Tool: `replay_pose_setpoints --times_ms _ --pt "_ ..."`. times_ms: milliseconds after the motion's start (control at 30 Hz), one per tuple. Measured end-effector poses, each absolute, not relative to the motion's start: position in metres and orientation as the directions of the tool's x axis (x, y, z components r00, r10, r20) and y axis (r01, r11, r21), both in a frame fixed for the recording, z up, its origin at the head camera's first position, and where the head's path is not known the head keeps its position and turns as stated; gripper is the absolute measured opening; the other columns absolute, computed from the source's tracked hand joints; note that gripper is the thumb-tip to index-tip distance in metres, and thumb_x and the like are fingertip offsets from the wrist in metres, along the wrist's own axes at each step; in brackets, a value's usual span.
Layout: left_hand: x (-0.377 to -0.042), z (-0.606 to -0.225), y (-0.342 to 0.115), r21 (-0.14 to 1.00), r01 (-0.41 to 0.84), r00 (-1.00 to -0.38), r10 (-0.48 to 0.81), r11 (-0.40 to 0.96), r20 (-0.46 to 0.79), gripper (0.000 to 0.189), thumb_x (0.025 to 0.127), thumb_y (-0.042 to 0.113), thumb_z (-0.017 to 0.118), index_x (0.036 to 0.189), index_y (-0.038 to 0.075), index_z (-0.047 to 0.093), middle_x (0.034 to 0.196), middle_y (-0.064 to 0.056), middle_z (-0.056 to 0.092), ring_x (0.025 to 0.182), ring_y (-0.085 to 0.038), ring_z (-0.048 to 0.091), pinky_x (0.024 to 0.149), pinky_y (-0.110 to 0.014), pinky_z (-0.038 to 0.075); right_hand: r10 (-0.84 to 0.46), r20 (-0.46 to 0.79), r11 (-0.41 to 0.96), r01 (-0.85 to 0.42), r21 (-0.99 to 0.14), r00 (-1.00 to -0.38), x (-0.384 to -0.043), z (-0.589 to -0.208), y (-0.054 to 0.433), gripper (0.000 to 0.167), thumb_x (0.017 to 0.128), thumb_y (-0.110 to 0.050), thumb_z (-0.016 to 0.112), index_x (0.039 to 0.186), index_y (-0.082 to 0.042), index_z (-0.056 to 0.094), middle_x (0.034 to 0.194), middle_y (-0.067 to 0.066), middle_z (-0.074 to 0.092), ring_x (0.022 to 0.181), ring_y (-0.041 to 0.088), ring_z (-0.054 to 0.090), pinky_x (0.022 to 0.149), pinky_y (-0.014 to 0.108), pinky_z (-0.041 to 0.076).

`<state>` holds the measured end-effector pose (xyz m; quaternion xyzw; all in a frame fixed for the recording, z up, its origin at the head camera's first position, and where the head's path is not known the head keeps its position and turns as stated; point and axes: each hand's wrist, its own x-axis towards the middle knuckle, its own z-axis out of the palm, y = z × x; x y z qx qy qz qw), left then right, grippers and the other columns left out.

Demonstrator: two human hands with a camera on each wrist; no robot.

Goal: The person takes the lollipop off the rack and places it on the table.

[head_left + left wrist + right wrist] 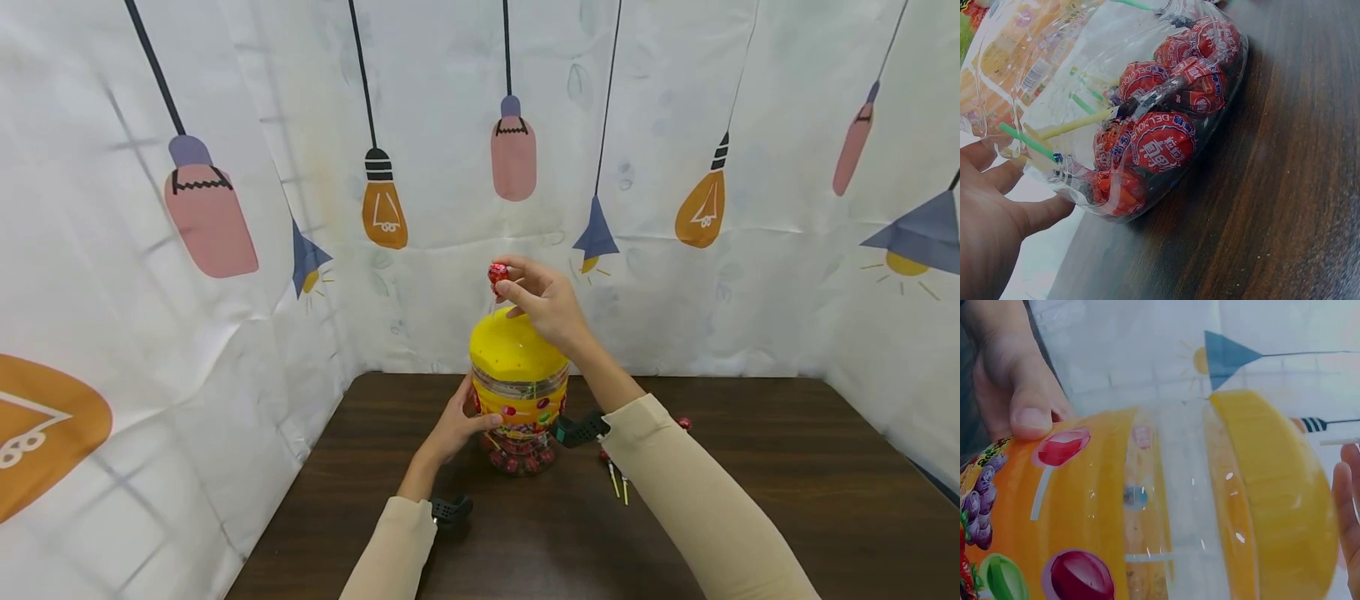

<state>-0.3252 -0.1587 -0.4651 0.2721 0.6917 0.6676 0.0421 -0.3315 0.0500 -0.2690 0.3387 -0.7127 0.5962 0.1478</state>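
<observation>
A clear plastic candy jar (525, 404) with a domed yellow lid (516, 348) stands upright on the dark table. My left hand (452, 431) holds the jar from its left side, thumb across the front label. Above the lid, my right hand (551, 307) pinches a red-wrapped lollipop (497, 272), its pale stick pointing down toward the lid's top. Seen from the left wrist, several red lollipops (1163, 140) with yellow and green sticks lie in the jar's bottom. The right wrist view shows the left thumb (1032, 419) on the orange label and right fingertips (1344, 487) beside the lid.
A few lollipops with yellow sticks (619, 485) lie on the brown wood-grain table (780, 475), right of the jar and partly behind my right sleeve. Another red lollipop head (684, 423) shows past the sleeve. A white curtain (442, 300) printed with lamps hangs behind the table.
</observation>
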Motion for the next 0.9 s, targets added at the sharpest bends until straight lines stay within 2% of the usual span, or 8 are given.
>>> replay_pose_setpoints --times_ms 233,433,633,900 --pt "-0.326 -0.465 -0.158 0.944 0.328 -0.853 0.42 -0.032 0.31 0.095 0.091 0.035 0.078 0.163 0.039 0.016 0.157 -0.005 0.043 0.136 -0.022 0.05 0.117 -0.051 0.043 -0.338 0.622 0.021 -0.666 -0.746 -0.707 -0.314 -0.27 0.066 0.035 0.102 -0.011 0.062 0.137 -0.008 0.062 0.106 0.019 0.067 0.084 0.018 0.07 0.07 0.034 0.064" --pt "-0.326 -0.466 -0.158 0.944 0.328 -0.853 0.418 -0.036 0.312 0.095 0.09 0.036 0.079 0.162 0.042 0.018 0.156 -0.004 0.044 0.137 -0.023 0.05 0.117 -0.051 0.043 -0.334 0.61 0.003 -0.648 -0.761 -0.718 -0.302 -0.281 0.088 0.035 0.102 -0.009 0.062 0.137 -0.005 0.062 0.102 0.014 0.066 0.082 0.017 0.071 0.068 0.034 0.064" --pt "-0.327 -0.467 -0.158 0.939 0.341 -0.843 0.426 -0.046 0.328 0.094 0.089 0.038 0.08 0.161 0.043 0.02 0.154 -0.003 0.047 0.137 -0.024 0.05 0.117 -0.052 0.043 -0.32 0.574 0.029 -0.614 -0.789 -0.753 -0.291 -0.299 0.113 0.034 0.102 -0.012 0.062 0.135 -0.004 0.062 0.102 0.008 0.067 0.084 0.016 0.071 0.068 0.036 0.065" --pt "-0.326 -0.467 -0.158 0.939 0.341 -0.848 0.421 -0.034 0.323 0.095 0.089 0.037 0.08 0.161 0.042 0.02 0.154 -0.005 0.048 0.136 -0.023 0.051 0.116 -0.052 0.044 -0.292 0.509 0.073 -0.549 -0.833 -0.81 -0.279 -0.326 0.153 0.035 0.105 -0.017 0.059 0.137 -0.005 0.06 0.111 0.003 0.068 0.094 0.019 0.069 0.07 0.042 0.065"
